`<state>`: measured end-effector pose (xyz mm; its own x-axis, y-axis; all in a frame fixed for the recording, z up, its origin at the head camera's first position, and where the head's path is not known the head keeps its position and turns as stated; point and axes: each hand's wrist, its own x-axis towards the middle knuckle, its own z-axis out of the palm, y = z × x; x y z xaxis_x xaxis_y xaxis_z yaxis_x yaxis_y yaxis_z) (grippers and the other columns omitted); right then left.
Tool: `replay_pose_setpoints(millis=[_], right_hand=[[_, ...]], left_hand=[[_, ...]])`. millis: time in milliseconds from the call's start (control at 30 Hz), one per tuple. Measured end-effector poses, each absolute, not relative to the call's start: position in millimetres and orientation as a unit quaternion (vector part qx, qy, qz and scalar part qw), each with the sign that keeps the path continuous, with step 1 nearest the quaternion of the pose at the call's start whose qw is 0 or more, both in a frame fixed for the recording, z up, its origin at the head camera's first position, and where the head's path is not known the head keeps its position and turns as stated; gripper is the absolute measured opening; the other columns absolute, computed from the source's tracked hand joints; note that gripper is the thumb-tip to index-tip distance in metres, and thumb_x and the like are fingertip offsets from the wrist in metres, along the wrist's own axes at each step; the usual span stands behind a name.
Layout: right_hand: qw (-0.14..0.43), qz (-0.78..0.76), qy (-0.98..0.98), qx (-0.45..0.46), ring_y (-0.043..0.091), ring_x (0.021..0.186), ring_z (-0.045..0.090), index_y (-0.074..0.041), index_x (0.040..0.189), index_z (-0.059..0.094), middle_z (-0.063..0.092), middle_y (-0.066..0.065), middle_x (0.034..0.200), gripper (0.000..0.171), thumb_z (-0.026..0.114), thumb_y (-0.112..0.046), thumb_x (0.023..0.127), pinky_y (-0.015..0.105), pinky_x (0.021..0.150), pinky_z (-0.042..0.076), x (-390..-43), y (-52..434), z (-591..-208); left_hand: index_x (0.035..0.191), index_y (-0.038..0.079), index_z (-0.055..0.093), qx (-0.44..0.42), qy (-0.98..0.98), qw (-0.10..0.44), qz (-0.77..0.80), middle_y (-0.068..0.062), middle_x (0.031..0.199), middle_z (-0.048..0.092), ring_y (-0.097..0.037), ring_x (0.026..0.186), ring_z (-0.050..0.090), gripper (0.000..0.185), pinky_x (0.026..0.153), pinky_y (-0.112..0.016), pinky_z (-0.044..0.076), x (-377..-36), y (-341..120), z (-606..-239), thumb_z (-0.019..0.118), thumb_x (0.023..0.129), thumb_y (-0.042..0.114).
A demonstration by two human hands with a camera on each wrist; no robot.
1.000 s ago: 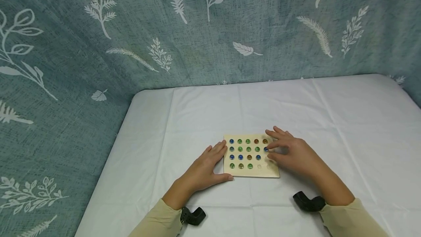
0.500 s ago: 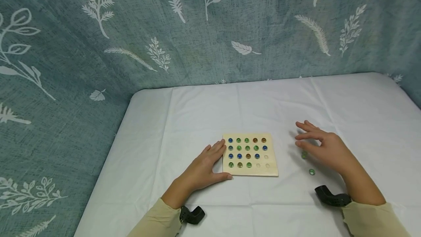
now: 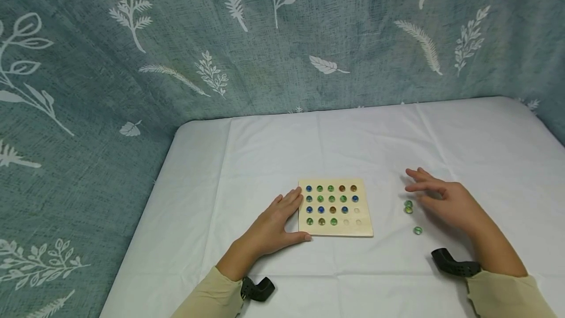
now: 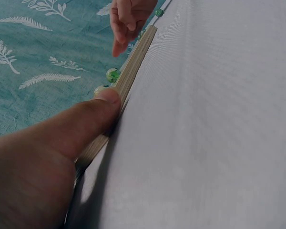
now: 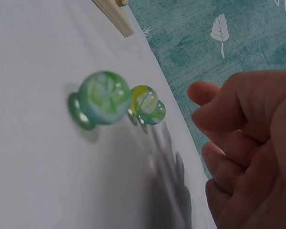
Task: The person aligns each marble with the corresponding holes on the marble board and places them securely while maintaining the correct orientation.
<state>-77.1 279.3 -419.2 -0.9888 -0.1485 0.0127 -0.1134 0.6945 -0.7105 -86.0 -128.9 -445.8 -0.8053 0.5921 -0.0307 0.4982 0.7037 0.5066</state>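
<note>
A pale wooden board lies on the white cloth, with rows of blue, green and amber marbles in its hollows. Three hollows at its lower right hold no marble. My left hand rests along the board's left side, fingers straight, thumb on the front edge. Right of the board, my right hand hovers above the cloth with loosely bent fingers and nothing in them. By its fingertips lie a green marble and a yellow-green marble close together; another green marble lies nearer the body.
White cloth covers the table. A teal curtain with white leaf prints hangs behind it and along the left. Black wrist-worn devices stick out by both sleeves.
My right hand has moved right from the board's right side to above the loose marbles, uncovering them and the board's right-hand hollows. The left hand keeps its place on the board.
</note>
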Motion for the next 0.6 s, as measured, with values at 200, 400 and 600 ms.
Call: replay_pose_setpoints(millis=[200, 400, 600], right_hand=[[0.061, -0.393, 0.914, -0.083, -0.006, 0.146, 0.014, -0.013, 0.113, 0.074, 0.040, 0.009, 0.155, 0.031, 0.059, 0.001, 0.089, 0.008, 0.110, 0.013, -78.3, 279.9, -423.7], [0.083, -0.393, 0.911, -0.089, 0.010, 0.152, 0.013, -0.013, 0.110, 0.075, 0.040, 0.010, 0.155, 0.028, 0.063, -0.001, 0.088, 0.011, 0.112, 0.011, -79.3, 278.5, -425.2], [0.085, -0.389, 0.913, -0.089, 0.009, 0.151, 0.014, -0.013, 0.109, 0.076, 0.042, 0.010, 0.154, 0.024, 0.066, -0.005, 0.088, 0.014, 0.115, 0.010, -79.6, 279.1, -427.3]], left_hand=[[0.156, 0.012, 0.027, 0.297, 0.919, 0.096, 0.241, 0.004, 0.165, 0.017, -0.011, 0.151, 0.017, 0.098, 0.126, -0.036, 0.016, -85.9, -128.5, -445.1, 0.071, 0.083, 0.058], [0.156, 0.012, 0.026, 0.296, 0.920, 0.096, 0.240, 0.004, 0.165, 0.017, -0.011, 0.151, 0.016, 0.098, 0.125, -0.036, 0.016, -85.6, -128.5, -444.9, 0.071, 0.083, 0.058], [0.157, 0.012, 0.026, 0.297, 0.919, 0.094, 0.244, 0.005, 0.165, 0.016, -0.010, 0.151, 0.016, 0.098, 0.125, -0.037, 0.017, -85.6, -129.2, -446.0, 0.071, 0.083, 0.059]])
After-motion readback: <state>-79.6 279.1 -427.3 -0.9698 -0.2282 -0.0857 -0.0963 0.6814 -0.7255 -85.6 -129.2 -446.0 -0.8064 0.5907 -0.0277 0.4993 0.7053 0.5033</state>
